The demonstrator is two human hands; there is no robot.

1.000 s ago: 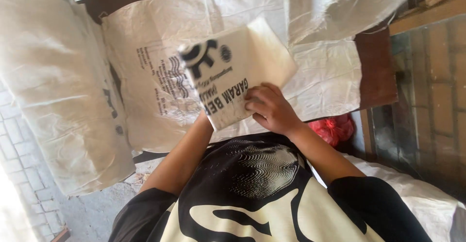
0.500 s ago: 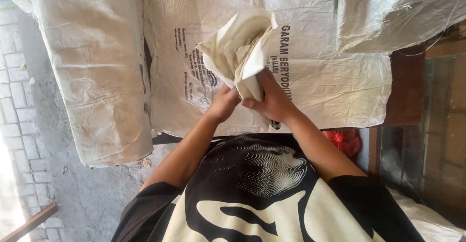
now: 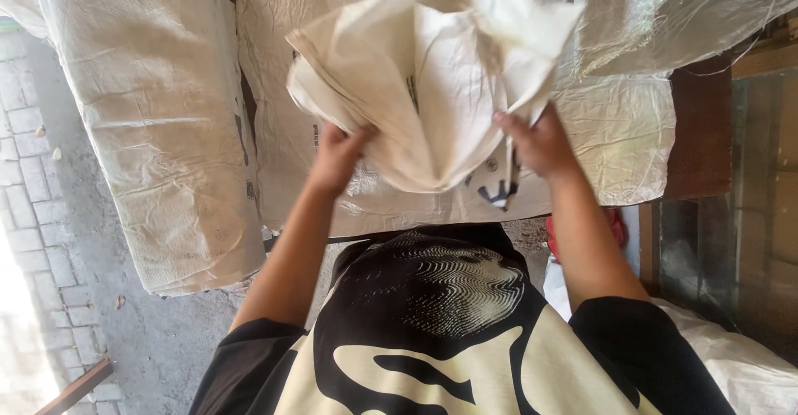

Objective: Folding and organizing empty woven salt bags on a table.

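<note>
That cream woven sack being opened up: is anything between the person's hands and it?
Nothing visible. The left hand and the right hand each grip the cream woven sack directly at its lower edges, holding it above the flat white printed sack beneath.

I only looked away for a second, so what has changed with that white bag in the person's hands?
The bag was flat and folded a second ago. Now it is pulled open and spread wide, the left hand and right hand apart, each gripping an edge. The big sacks underneath lie as before.
</note>
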